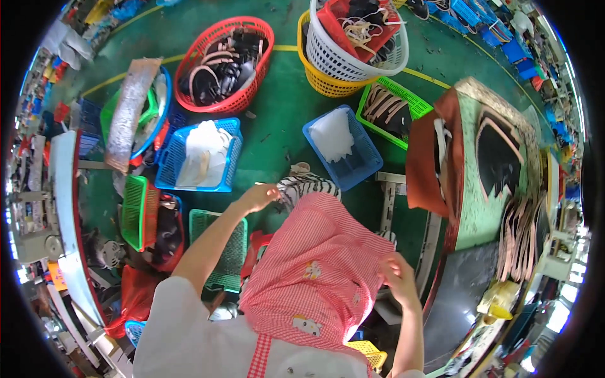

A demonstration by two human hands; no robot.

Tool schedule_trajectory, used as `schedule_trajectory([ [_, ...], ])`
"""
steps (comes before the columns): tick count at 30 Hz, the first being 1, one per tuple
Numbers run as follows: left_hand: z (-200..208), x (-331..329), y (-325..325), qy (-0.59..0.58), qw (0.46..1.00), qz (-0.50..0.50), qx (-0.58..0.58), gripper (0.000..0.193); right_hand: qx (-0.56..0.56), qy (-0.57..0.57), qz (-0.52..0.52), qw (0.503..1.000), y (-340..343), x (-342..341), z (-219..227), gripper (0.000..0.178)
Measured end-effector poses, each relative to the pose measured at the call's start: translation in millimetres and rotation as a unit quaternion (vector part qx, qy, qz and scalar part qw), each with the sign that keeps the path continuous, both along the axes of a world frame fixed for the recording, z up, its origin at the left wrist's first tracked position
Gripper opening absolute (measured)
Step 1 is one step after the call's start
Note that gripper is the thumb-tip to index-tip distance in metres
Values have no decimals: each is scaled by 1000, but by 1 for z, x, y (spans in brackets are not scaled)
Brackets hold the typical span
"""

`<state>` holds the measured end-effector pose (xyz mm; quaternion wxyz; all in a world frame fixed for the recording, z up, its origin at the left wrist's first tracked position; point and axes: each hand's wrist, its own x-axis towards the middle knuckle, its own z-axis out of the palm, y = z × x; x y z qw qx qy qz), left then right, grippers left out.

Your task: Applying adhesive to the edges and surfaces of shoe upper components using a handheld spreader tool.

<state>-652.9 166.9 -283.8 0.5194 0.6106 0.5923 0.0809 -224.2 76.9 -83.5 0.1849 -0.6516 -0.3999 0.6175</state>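
My left hand [259, 197] is held out past my knee beside the black-and-white striped trouser leg [307, 188]. Its fingers are pinched together, and a small pale tip sticks out from them, too small to name. A pink checked apron [309, 264] with cartoon patches covers my lap. At the apron's right edge is my right hand [399, 277], its fingers curled in against the cloth. Whether they grip the apron or something small, I cannot tell. To the right stands a bench with a green top [472, 220], carrying a dark cut piece [498, 157] and a bundle of pale strips [520, 242].
Ahead on the green floor stand a blue basket [232, 154] and a blue bin [365, 165] with white pieces, a red basket [268, 50] of dark parts, stacked white [312, 47] and yellow baskets, and a green basket [413, 104]. A green crate [217, 277] sits at my left.
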Motion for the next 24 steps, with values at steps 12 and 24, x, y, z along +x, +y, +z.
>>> schedule_trajectory([
  [12,1,116,80,78,981,-25,174,18,-44,196,-409,890,329,-33,-404,28],
  [24,-12,90,135,53,998,18,7,24,-140,168,-562,797,528,38,-618,31],
])
